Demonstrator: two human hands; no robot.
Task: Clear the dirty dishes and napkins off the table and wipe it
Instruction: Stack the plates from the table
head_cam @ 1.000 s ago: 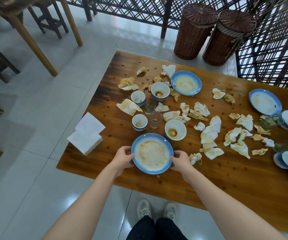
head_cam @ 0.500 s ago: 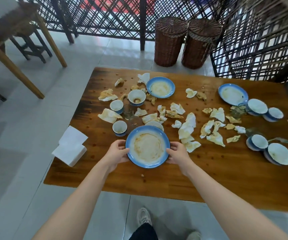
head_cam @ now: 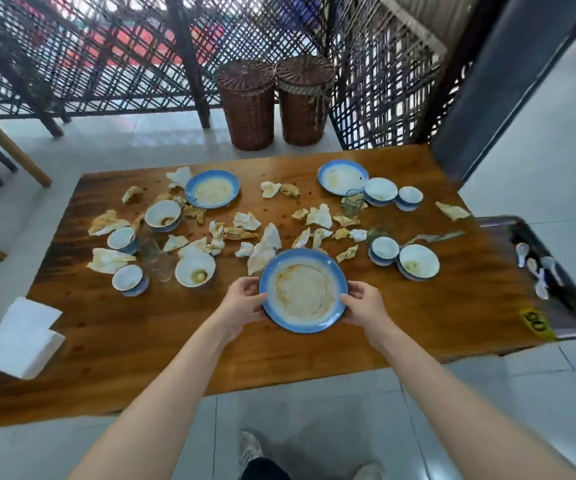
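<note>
A dirty blue-rimmed plate [head_cam: 303, 291] is held above the wooden table [head_cam: 141, 334]. My left hand [head_cam: 243, 301] grips its left rim and my right hand [head_cam: 362, 303] grips its right rim. Two more blue-rimmed plates [head_cam: 212, 188] [head_cam: 342, 176] sit toward the far edge. Several white bowls and small cups [head_cam: 195, 270] [head_cam: 418, 262] stand on both sides. Crumpled stained napkins [head_cam: 266, 247] lie scattered across the middle. Clear glasses [head_cam: 353, 202] stand among them.
A dark metal tray [head_cam: 567, 306] with white spoons [head_cam: 539, 271] sits past the table's right end. A stack of clean white napkins [head_cam: 25, 337] lies at the left front corner. Two wicker baskets [head_cam: 248, 105] stand behind the table by a lattice screen.
Both hands have carried the plate to the right, away from the bowls and cups. The view has swung right and the tray has come into sight.
</note>
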